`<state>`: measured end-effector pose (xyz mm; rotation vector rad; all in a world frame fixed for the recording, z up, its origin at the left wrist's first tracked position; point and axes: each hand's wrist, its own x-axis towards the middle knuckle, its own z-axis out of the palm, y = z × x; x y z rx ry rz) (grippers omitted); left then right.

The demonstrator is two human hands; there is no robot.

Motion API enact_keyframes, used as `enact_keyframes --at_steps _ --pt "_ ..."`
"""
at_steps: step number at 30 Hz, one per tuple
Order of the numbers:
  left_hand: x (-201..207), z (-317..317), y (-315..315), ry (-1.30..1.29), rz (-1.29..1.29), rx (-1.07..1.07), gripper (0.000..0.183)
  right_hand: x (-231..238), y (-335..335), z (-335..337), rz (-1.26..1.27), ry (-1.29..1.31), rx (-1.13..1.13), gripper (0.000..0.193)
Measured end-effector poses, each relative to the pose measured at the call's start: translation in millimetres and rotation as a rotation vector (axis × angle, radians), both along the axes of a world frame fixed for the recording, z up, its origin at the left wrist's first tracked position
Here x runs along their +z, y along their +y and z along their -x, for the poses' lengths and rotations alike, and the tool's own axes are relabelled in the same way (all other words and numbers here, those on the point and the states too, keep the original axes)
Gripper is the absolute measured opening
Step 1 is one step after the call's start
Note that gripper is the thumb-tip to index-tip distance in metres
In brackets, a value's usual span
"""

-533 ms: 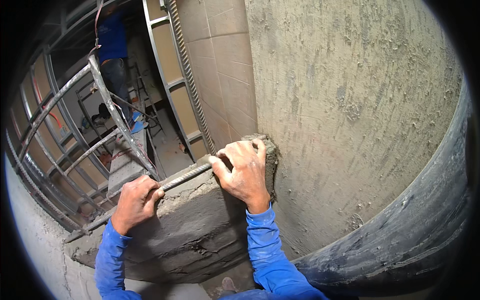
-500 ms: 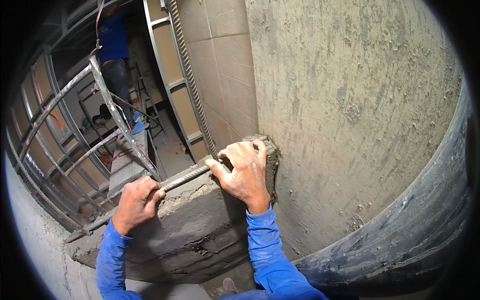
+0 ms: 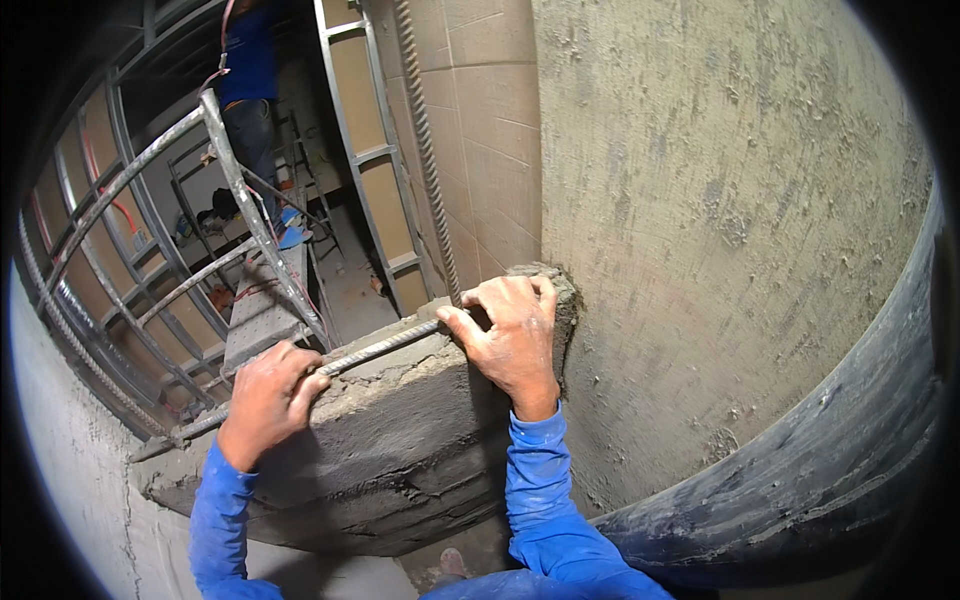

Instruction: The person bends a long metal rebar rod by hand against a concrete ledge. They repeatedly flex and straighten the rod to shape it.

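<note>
One bar [image 3: 385,348], partly hidden by left hand [image 3: 270,402]

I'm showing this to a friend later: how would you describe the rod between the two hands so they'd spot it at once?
Start at the big rough wall on the right, then find the ledge to its left. Along the ledge's top, between left hand and right hand, shows the rod. Unlike the upright rod behind, it lies along the ledge.

We list: rough grey-beige plaster wall [image 3: 730,190], two o'clock, brightly lit; eleven o'clock, dim; periphery fisheye-bowed, blackened.
</note>
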<state>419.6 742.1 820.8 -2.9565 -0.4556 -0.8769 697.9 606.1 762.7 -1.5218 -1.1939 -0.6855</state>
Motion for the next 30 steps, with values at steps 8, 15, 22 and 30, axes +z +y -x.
enact_keyframes --at_steps 8,15,22,30 --pt "-4 84 12 -0.078 0.048 0.204 0.015 1 2 -3 0.001 -0.007 0.005 0.032" --pt "-12 86 26 -0.086 0.195 0.142 0.017 6 0 -8 0.038 -0.051 0.013 0.031" --pt "-15 81 31 -0.129 0.183 0.091 0.018 12 0 -8 0.042 -0.040 0.018 0.030" --pt "-8 81 30 -0.029 0.125 0.069 0.011 12 1 -13 0.057 -0.031 0.029 0.035"
